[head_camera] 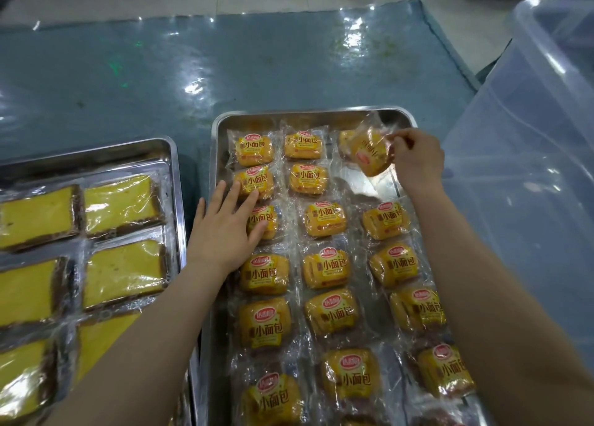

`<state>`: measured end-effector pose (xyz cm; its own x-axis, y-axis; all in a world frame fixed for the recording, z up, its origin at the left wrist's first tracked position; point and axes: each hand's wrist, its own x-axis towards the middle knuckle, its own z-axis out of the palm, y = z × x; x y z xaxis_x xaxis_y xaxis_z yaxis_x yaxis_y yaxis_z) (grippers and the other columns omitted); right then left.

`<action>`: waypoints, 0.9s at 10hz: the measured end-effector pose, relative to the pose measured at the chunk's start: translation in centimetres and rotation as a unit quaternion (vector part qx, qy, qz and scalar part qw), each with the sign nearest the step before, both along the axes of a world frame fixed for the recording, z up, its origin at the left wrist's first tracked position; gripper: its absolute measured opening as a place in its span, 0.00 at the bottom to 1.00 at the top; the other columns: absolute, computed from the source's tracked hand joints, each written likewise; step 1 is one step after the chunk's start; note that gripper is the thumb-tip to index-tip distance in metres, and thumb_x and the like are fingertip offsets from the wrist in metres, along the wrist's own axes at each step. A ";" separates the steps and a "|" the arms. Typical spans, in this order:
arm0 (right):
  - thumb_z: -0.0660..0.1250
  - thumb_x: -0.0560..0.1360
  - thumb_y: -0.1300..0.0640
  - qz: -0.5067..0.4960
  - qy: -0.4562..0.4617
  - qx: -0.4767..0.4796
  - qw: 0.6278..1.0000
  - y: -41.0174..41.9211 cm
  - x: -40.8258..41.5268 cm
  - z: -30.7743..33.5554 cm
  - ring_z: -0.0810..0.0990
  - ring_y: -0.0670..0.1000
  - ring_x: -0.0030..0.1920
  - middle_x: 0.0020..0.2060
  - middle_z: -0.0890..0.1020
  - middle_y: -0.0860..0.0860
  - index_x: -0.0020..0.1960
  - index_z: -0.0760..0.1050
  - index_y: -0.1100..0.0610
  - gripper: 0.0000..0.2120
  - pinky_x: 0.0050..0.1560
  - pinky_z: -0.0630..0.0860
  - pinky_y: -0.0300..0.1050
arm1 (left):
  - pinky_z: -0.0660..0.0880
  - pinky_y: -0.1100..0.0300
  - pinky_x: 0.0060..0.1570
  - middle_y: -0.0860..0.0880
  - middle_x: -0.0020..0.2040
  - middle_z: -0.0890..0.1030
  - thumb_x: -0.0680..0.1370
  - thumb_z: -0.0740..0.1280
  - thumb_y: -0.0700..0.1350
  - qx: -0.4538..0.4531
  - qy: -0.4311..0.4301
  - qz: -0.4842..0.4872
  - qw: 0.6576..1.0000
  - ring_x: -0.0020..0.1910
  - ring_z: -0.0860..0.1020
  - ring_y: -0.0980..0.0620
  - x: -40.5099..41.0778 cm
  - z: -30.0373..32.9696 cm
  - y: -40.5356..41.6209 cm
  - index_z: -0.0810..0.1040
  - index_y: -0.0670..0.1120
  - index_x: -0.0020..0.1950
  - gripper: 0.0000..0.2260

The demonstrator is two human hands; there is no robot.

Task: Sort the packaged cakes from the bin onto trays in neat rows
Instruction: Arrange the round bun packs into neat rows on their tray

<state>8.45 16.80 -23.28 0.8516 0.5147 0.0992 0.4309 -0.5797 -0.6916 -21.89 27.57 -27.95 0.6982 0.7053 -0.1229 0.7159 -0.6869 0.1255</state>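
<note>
A steel tray (221, 126) in the middle holds three rows of small orange packaged cakes in clear wrappers, such as one cake (326, 268) in the centre row. My right hand (418, 165) pinches the wrapper of a tilted packaged cake (369, 153) lifted over the tray's far right corner. A bare gap of tray lies just below that cake. My left hand (229, 229) lies flat with fingers spread on the left row, touching two cakes (254, 181).
A second steel tray (172, 155) at the left holds larger yellow rectangular packaged cakes (122, 200). A clear plastic bin (530, 136) stands at the right, next to the middle tray. Both trays sit on a blue-grey table covered in shiny plastic (225, 65).
</note>
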 end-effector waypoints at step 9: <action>0.68 0.75 0.51 0.095 -0.098 -0.204 0.970 -2.8 -4.1 -2.2 0.71 0.56 0.61 0.60 0.74 0.53 0.61 0.73 0.51 0.16 0.58 0.72 0.53 | 0.44 0.43 0.72 0.49 0.78 0.50 0.78 0.46 0.64 -0.006 -0.014 -0.004 1.000 0.76 0.42 0.48 0.1 0.2 -0.1 0.49 0.57 0.76 0.28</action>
<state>4.35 13.98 -25.44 0.7235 0.6903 0.0053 0.6562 -0.6852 -0.3160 -21.84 27.51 -27.79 0.7069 0.6985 -0.1117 0.7067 -0.6905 0.1543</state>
